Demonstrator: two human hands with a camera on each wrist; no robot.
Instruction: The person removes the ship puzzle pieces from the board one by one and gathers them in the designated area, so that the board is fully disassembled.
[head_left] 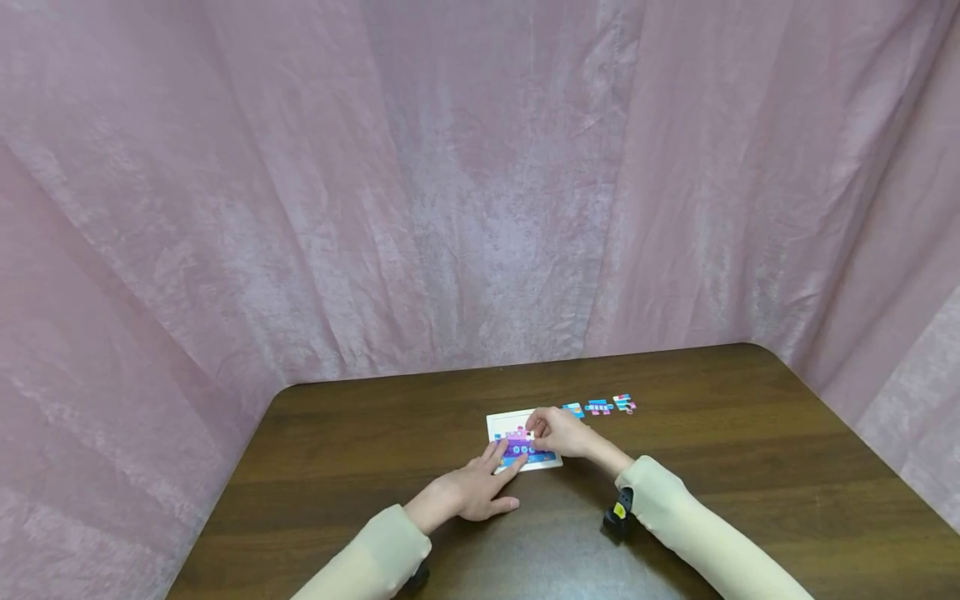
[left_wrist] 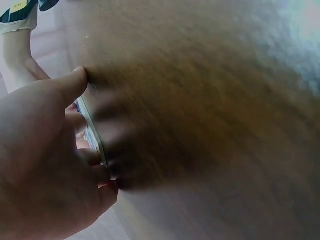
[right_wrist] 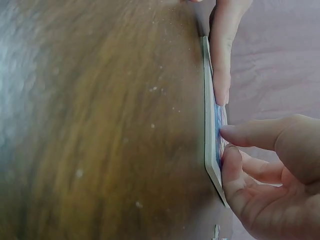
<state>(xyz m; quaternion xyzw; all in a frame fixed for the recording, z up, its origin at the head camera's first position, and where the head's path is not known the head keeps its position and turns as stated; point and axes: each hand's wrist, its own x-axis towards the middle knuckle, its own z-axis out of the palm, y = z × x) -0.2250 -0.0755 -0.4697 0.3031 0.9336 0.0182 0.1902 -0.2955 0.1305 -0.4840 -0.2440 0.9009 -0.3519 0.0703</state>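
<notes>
A jigsaw puzzle board point(head_left: 504, 422) with a white frame lies on the table, its lower part filled with a purple and blue picture. My left hand point(head_left: 474, 487) rests its spread, fairly straight fingers on the board's lower left side. At the upper right of the picture, my right hand point(head_left: 562, 432) pinches a small pink and white puzzle piece point(head_left: 530, 435) against the board; the fingers hide much of it. From the right wrist view, the right thumb point(right_wrist: 250, 134) and fingertips touch the board's top, with the left hand point(right_wrist: 223, 55) beyond.
Loose puzzle pieces lie right of the board: one partly behind the right hand point(head_left: 575, 410), a blue and pink one point(head_left: 599, 407), and another point(head_left: 624, 403) farther right. The brown wooden table point(head_left: 360, 442) ends at a pink curtain point(head_left: 480, 208).
</notes>
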